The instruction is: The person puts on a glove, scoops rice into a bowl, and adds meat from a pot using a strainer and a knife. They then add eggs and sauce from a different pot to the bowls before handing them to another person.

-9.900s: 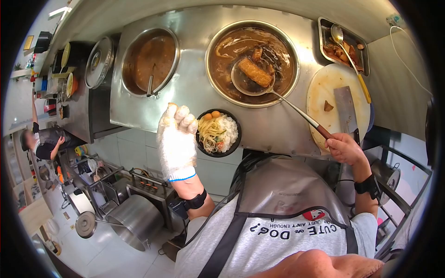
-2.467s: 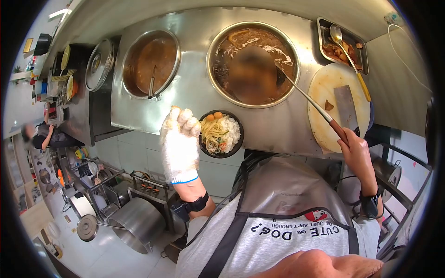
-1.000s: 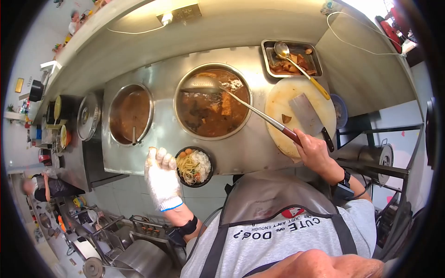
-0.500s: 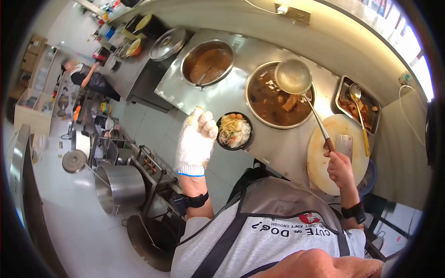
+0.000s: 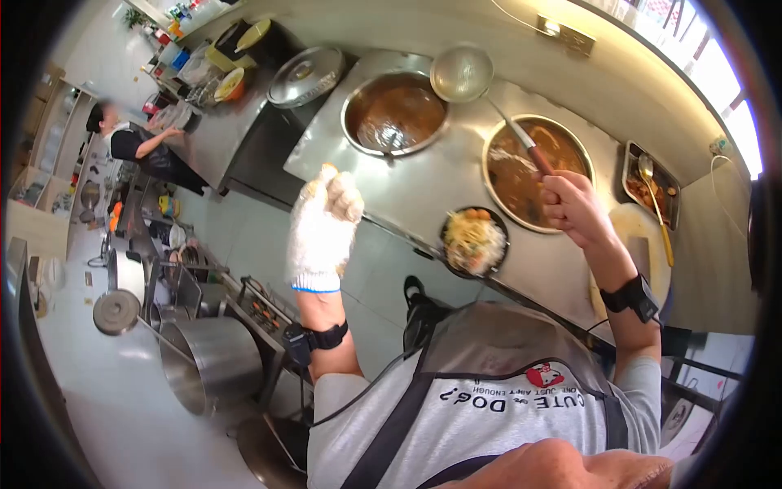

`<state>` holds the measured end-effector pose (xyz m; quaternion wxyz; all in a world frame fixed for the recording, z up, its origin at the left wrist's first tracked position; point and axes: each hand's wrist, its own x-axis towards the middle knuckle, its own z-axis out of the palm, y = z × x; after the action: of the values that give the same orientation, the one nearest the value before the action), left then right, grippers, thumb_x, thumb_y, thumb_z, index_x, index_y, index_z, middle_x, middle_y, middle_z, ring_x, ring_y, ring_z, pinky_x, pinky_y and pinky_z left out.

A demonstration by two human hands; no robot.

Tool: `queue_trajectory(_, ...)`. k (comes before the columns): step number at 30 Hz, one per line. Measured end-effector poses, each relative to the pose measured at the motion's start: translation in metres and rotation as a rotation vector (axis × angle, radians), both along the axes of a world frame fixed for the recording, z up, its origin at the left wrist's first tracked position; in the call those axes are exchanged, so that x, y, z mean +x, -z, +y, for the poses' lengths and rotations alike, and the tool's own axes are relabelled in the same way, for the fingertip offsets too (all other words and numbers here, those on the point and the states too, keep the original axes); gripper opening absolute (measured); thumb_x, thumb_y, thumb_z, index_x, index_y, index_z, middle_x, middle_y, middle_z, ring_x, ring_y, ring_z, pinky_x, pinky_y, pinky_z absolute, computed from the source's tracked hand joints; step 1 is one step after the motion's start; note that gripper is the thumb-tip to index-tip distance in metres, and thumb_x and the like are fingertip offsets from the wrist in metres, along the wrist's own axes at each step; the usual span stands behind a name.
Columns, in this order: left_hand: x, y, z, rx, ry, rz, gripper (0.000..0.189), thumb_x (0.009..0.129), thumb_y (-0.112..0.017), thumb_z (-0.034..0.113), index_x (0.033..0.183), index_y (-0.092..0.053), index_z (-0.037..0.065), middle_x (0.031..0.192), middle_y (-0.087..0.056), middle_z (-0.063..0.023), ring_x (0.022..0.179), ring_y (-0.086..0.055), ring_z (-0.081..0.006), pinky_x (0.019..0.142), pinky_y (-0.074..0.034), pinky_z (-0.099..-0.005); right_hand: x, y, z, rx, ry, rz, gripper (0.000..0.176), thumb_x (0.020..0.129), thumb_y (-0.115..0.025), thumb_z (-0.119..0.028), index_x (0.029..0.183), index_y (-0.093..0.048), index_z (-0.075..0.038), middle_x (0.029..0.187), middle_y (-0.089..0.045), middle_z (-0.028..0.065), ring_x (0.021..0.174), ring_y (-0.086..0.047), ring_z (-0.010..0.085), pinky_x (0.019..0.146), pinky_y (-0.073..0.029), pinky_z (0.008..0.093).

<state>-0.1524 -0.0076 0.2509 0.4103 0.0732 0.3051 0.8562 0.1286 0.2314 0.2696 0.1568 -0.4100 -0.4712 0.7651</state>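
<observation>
In my right hand [image 5: 570,208] is the brown grip of a long-handled mesh skimmer [image 5: 462,73]. Its round head is over the back of the counter, beside the rim of a pot of brown broth [image 5: 391,114]. My left hand [image 5: 323,232], in a white knit glove, hovers off the counter's front edge with its fingers curled in and nothing visible in them. Between my hands, a black bowl [image 5: 506,236] of rice, shredded toppings and small round brown pieces sits at the counter edge. Behind it stands a wide pot of dark stew [image 5: 538,163], partly covered by my right hand.
A metal tray [image 5: 669,173] of cooked food has a yellow-handled spoon [image 5: 656,208] across it, above a round cutting board [image 5: 627,224]. A lidded pot [image 5: 306,77] is at the back left. Another person [image 5: 142,147] stands far left. A tall steel pot [image 5: 220,359] is lower left.
My right hand has moved the skimmer left and back, from above the stew pot to beside the broth pot. The view has shifted, and my left hand stays curled in the air.
</observation>
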Motion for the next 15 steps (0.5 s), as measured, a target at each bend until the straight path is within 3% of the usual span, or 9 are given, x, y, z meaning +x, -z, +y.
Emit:
queue_trajectory(1, -0.021, -0.003, -0.002, 0.103, 0.109, -0.055, 0.030, 0.099, -0.057, 0.021, 0.120, -0.057, 0.001, 0.100, -0.066, -0.0152, 0.080, -0.062, -0.0268, 0.065, -0.050, -0.0372, -0.033, 0.007, -0.004, -0.068, 0.003, 0.036, 0.018, 0.097, -0.052, -0.015, 0.106, -0.056, 0.000, 0.068, -0.041, -0.0067, 0.048, -0.034, 0.0011, 0.039, -0.025, 0.0173)
queue_trajectory(4, -0.083, 0.009, -0.028, -0.103, -0.006, -0.013, 0.022, 0.100, -0.055, 0.022, 0.112, -0.055, 0.003, 0.087, -0.059, -0.0085, 0.070, -0.054, -0.0192, 0.059, -0.046, -0.0321, -0.142, 0.033, -0.038, -0.136, 0.054, 0.034, 0.009, 0.094, -0.055, -0.009, 0.087, -0.051, -0.004, 0.068, -0.042, -0.0047, 0.048, -0.034, 0.0024, 0.038, -0.024, 0.0184)
queue_trajectory(7, -0.133, 0.016, -0.055, -0.193, -0.001, -0.093, 0.018, 0.101, -0.054, 0.021, 0.108, -0.054, 0.005, 0.084, -0.056, -0.0055, 0.068, -0.051, -0.0155, 0.057, -0.044, -0.0298, -0.241, 0.091, -0.064, -0.277, 0.125, 0.127, 0.010, 0.094, -0.045, -0.008, 0.084, -0.044, -0.006, 0.063, -0.043, -0.0006, 0.043, -0.039, 0.0099, 0.037, -0.028, 0.0250)
queue_trajectory(10, -0.173, 0.034, -0.083, -0.048, 0.084, -0.131, 0.019, 0.102, -0.052, 0.022, 0.110, -0.056, 0.005, 0.084, -0.056, -0.0046, 0.069, -0.050, -0.0144, 0.057, -0.044, -0.0296, -0.320, 0.153, -0.094, -0.129, 0.175, -0.050, 0.018, 0.096, -0.047, -0.017, 0.086, -0.046, -0.001, 0.056, -0.046, 0.0042, 0.043, -0.052, 0.0191, 0.035, -0.034, 0.0318)
queue_trajectory(11, -0.174, 0.022, -0.082, -0.165, -0.028, -0.181, 0.012, 0.102, -0.050, 0.020, 0.100, -0.051, 0.008, 0.077, -0.044, -0.0017, 0.064, -0.040, -0.0132, 0.056, -0.038, -0.0280, -0.333, 0.119, -0.113, -0.052, 0.126, -0.261, 0.025, 0.097, -0.050, -0.021, 0.085, -0.050, 0.001, 0.064, -0.054, 0.0067, 0.046, -0.057, 0.0219, 0.035, -0.037, 0.0321)
queue_trajectory(12, -0.173, 0.008, -0.083, -0.284, -0.142, -0.231, 0.015, 0.103, -0.047, 0.018, 0.090, -0.046, 0.011, 0.070, -0.032, 0.0013, 0.059, -0.031, -0.0119, 0.055, -0.033, -0.0264, -0.366, 0.173, -0.128, 0.075, 0.148, -0.324, 0.029, 0.097, -0.052, -0.025, 0.088, -0.054, 0.002, 0.072, -0.059, 0.0099, 0.054, -0.062, 0.0246, 0.041, -0.043, 0.0366)
queue_trajectory(13, -0.179, 0.008, -0.088, -0.342, -0.216, -0.250, 0.015, 0.103, -0.047, 0.019, 0.091, -0.047, 0.010, 0.071, -0.032, 0.0004, 0.059, -0.030, -0.0125, 0.055, -0.033, -0.0270, -0.390, 0.228, -0.137, 0.202, 0.165, -0.393, 0.033, 0.097, -0.054, -0.029, 0.090, -0.058, 0.003, 0.080, -0.063, 0.0131, 0.063, -0.066, 0.0273, 0.046, -0.049, 0.0412)
queue_trajectory(15, -0.192, 0.015, -0.098, -0.346, -0.270, -0.290, 0.013, 0.103, -0.047, 0.018, 0.097, -0.050, 0.007, 0.074, -0.038, -0.0012, 0.060, -0.034, -0.0127, 0.055, -0.034, -0.0275, -0.388, 0.232, -0.145, 0.243, 0.080, -0.400, 0.033, 0.096, -0.056, -0.031, 0.095, -0.059, 0.002, 0.084, -0.064, 0.0150, 0.070, -0.066, 0.0297, 0.053, -0.049, 0.0447)
